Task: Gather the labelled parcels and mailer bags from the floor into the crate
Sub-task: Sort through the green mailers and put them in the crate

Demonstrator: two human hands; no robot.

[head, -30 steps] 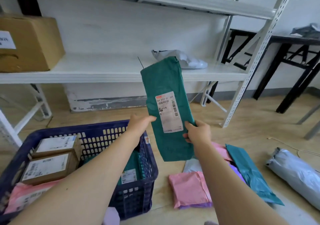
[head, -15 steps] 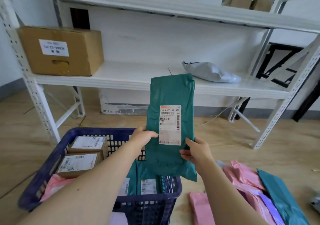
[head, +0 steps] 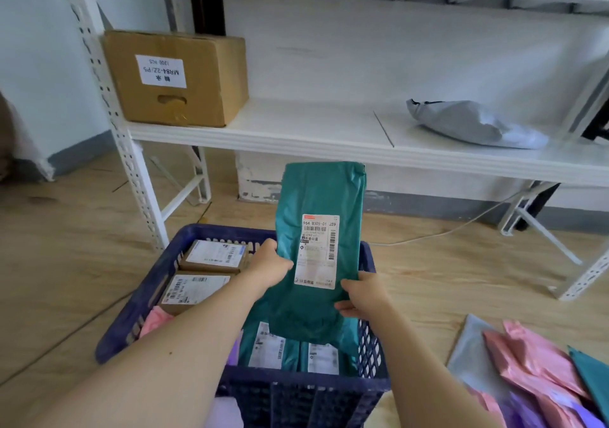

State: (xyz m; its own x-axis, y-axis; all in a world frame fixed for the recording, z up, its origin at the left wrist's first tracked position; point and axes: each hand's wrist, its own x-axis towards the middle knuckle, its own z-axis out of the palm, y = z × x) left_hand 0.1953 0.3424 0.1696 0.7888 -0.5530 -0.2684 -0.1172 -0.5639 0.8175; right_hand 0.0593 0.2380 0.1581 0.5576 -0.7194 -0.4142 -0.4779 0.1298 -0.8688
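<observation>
A green mailer bag [head: 321, 197] with a white shipping label stands upright over the dark blue crate [head: 155, 279]. My left hand [head: 268, 266] grips its left edge and my right hand [head: 364, 296] grips its lower right edge. Its bottom end reaches down into the crate's right half. Inside the crate lie two labelled cardboard parcels [head: 211, 256], a pink mailer [head: 153, 322] and two more green labelled mailers [head: 290, 350]. On the floor at the lower right lies a pile of pink, purple, grey and green mailers [head: 534, 371].
A white metal shelf rack [head: 329, 134] stands behind the crate, its post just left of it. On the shelf sit a large cardboard box [head: 204, 78] and a grey mailer bag [head: 471, 124]. A white cable [head: 445, 231] runs across the wooden floor.
The green mailer has come down and leftward, from in front of the shelf to over the crate, with its lower end inside. Both hands kept their hold. The view swung left.
</observation>
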